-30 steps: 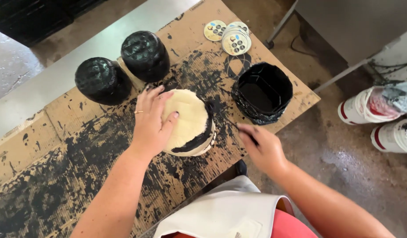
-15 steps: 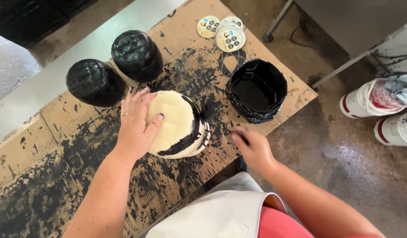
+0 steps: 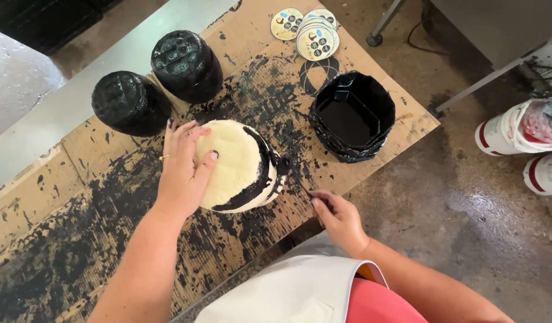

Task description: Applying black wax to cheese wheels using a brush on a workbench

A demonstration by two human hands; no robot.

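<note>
Left hand (image 3: 183, 170) is spread flat on top of the pale round block (image 3: 240, 164), which sits mid-table on paint-splattered cardboard (image 3: 60, 239) and has a black band smeared round its side. Right hand (image 3: 340, 220) is at the near edge, fingers pinched on a small dark tool, can't tell what. Black tub (image 3: 350, 116) near the right edge, two black-coated rounds (image 3: 159, 84) along the far edge, round stickers (image 3: 306, 30) at the far right corner.

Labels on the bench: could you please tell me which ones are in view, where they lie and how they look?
Round labels: small overlapping stack at the far edge of the cardboard, beyond the black tub; pale discs with small coloured spots.
No screens or signs show.
</note>
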